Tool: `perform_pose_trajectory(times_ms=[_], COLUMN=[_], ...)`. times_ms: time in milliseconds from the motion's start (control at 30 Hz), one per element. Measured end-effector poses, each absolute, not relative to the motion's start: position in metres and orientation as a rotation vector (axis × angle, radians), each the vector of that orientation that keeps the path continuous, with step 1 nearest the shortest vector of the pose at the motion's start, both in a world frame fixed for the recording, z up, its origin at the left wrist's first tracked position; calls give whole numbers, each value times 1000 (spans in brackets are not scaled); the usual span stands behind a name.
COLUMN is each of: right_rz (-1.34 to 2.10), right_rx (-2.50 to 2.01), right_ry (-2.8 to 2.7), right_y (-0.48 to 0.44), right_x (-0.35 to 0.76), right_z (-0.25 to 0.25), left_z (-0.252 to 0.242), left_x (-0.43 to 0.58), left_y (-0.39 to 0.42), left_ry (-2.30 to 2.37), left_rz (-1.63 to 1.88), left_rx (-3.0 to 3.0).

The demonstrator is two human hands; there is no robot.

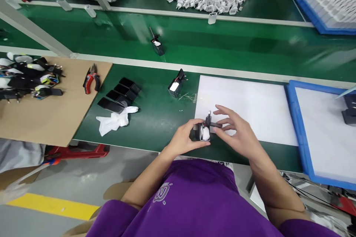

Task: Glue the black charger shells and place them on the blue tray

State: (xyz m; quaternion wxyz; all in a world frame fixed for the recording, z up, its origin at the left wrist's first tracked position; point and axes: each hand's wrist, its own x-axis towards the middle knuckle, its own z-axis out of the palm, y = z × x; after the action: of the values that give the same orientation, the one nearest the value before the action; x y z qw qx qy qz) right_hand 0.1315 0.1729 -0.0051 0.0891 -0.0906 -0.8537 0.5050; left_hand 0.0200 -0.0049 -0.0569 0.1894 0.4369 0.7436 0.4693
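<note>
My left hand (187,136) grips a small black adapter housing (198,133) between thumb and fingers, over the front edge of the bench. A white-wrapped part (205,133) shows in the housing's open end. My right hand (236,127) pinches a black plug cap (214,124) beside that opening, with its other fingers spread. A pin sticks up from the cap's left end. Whether wires join cap and housing is too small to tell. Farther back on the bench stands another opened black adapter (174,86) with a white part inside.
Left lie several empty black housings (122,92), a white cloth-like piece (116,120), and pliers (91,79) on a brown board (69,126) with piled adapters. A white sheet (244,107) and blue-rimmed tray (296,118) are right. Another adapter (158,46) lies on the green belt (222,44).
</note>
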Motion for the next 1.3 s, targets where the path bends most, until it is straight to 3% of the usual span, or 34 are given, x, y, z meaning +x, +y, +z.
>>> perform_pose_trajectory(times_ms=[200, 400, 667, 1067, 1300], right_rz=[1321, 1675, 2018, 2012, 1821], right_rx=[27, -66, -114, -123, -12], right_ry=[-2472, -2453, -2333, -2333, -2414], right_y=[175, 178, 177, 166, 163], right_x=[114, 94, 89, 88, 85], right_z=[10, -21, -41, -50, -61], left_z=[-58, -62, -65, -54, -61], left_x=[20, 6, -9, -5, -5], left_y=[-2, 7, 13, 12, 12], left_ry=[2056, 2041, 1667, 1664, 1688], left_rz=[1505, 1683, 1733, 1859, 1817], left_rx=[1034, 814, 623, 484, 528])
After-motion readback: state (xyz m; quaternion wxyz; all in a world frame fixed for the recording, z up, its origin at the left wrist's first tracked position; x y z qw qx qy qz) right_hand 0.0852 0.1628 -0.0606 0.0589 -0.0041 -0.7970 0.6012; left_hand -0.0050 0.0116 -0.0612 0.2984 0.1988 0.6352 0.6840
